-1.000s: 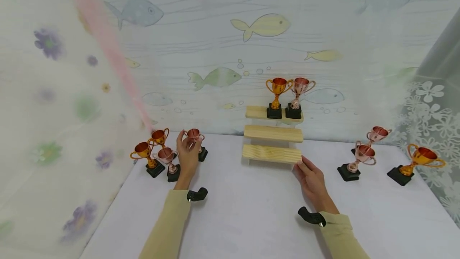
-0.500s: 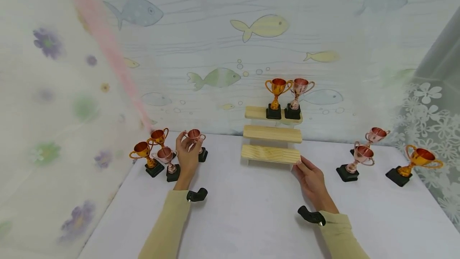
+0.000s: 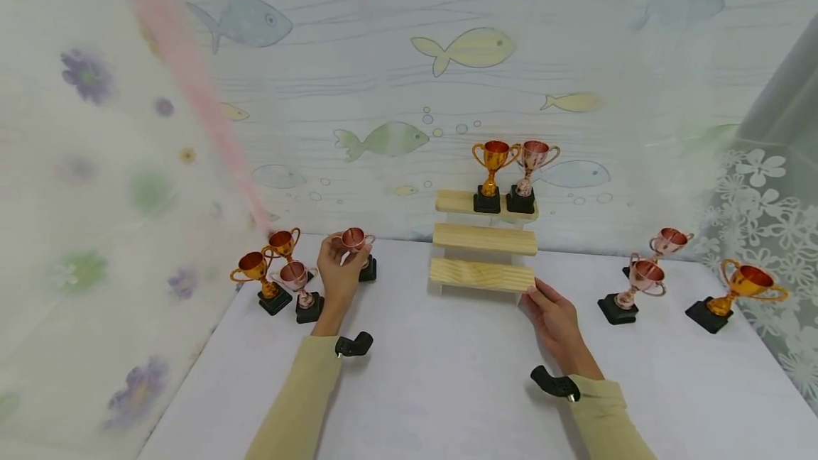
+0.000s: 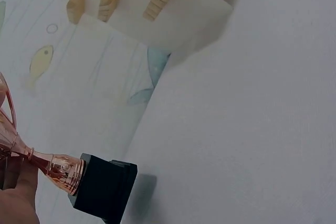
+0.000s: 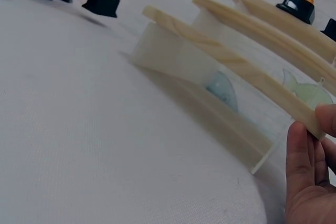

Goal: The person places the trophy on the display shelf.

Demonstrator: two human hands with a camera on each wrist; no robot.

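A rose-gold trophy cup (image 3: 353, 238) with a black base is gripped by my left hand (image 3: 339, 277), fingers and thumb around its bowl. In the left wrist view its black base (image 4: 102, 188) appears slightly off the table, with a shadow beside it. My right hand (image 3: 554, 321) pinches the right end of the lowest step of a three-tier wooden display stand (image 3: 482, 274), thumb on top and fingers beneath. On the top tier stand a gold trophy (image 3: 488, 190) and a rose-gold trophy (image 3: 524, 187), side by side; the two lower tiers are bare.
Left of my left hand cluster two gold trophies (image 3: 255, 270) and a rose-gold trophy (image 3: 296, 277). Two rose-gold trophies (image 3: 645, 275) and a gold trophy (image 3: 750, 280) stand at right. Behind the white table (image 3: 441, 375) hangs a fish-print cloth (image 3: 377, 77).
My left hand has moved a little to the right, carrying the rose-gold trophy. The right hand keeps its pinch on the stand, which has not moved.
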